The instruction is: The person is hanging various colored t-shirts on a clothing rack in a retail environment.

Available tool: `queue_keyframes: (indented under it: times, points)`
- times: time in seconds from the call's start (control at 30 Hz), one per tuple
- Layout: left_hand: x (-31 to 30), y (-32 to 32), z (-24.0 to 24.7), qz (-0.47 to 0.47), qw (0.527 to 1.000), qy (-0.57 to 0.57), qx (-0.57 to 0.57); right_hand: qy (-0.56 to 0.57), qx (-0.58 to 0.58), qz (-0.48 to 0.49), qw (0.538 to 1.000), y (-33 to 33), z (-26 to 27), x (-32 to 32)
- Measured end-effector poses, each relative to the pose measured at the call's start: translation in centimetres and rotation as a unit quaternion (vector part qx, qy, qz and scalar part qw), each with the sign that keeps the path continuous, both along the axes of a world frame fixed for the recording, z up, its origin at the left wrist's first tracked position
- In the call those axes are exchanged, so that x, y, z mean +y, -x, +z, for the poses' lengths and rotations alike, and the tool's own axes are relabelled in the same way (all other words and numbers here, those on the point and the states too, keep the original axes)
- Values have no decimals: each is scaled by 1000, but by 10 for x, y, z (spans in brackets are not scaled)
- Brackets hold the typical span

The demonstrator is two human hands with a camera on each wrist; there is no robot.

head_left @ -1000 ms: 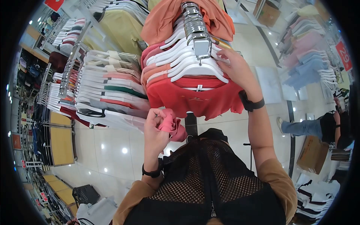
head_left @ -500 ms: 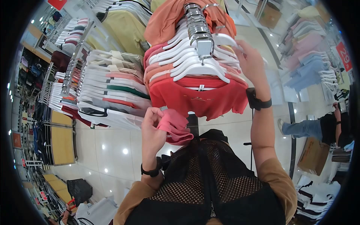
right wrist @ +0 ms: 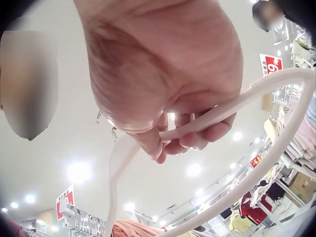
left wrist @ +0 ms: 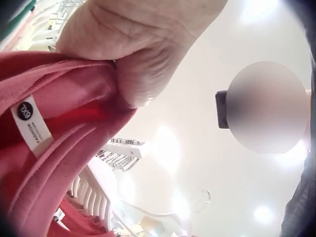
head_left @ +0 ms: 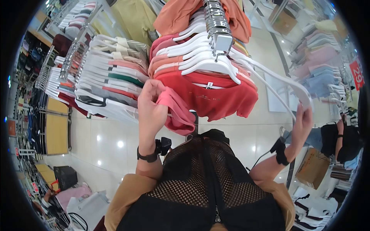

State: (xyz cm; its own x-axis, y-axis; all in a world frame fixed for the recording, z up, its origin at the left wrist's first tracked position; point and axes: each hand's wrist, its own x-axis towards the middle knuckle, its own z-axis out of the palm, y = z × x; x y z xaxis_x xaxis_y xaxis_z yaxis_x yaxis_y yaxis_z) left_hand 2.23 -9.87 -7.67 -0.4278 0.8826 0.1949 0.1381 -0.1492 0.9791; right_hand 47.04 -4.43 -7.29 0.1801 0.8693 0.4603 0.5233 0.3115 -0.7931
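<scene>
In the head view my left hand (head_left: 152,104) grips a bunched pink shirt (head_left: 179,115) in front of the rack. Its white neck label (left wrist: 33,126), marked 6XL, shows inside the collar in the left wrist view. Out to the right, my right hand (head_left: 303,124) holds a bare white clothes hanger (head_left: 301,92) by one end, with fingers and thumb around its bar in the right wrist view. The hanger reaches back toward the rack. Closest on the rack hangs a red top (head_left: 227,102) on a white hanger (head_left: 211,66).
Behind the red top, several coral and pink garments hang on a chrome rail (head_left: 217,23). A second rack of shirts (head_left: 119,77) stands at the left. Beyond my right arm are a person in black (head_left: 339,144) and a cardboard box (head_left: 313,168).
My right hand has drawn a white hanger off the rack and swung it out to the right. My left hand, still gripping the pink shirt, has risen slightly and moved left.
</scene>
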Motion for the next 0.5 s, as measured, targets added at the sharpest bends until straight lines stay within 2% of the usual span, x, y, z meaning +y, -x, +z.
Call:
queue_keyframes:
  times: [0.07,0.1,0.17,0.2,0.27,0.37,0.43,0.5]
  points:
    - [5,-4,6,9,999,-17,-27,43,81,-41,995,-9,-6,-19]
    - [7,-2,5,3,1000,-22,-22,47,86,-36,995,-11,-7,-26]
    - [12,0,1,10,1000,-25,-1,101,100,42,989,-12,-4,-38]
    - [14,-1,0,9,999,-34,11,104,105,40,988,-5,-6,-41]
    - [18,-3,1,10,999,-38,23,184,94,95,974,7,-10,-49]
    - [22,-4,4,32,998,-25,51,224,68,165,958,37,-13,-52]
    - [23,-2,10,52,992,13,114,239,54,185,952,55,-13,-50]
    - [21,-3,18,70,987,47,140,250,21,249,936,68,-9,-48]
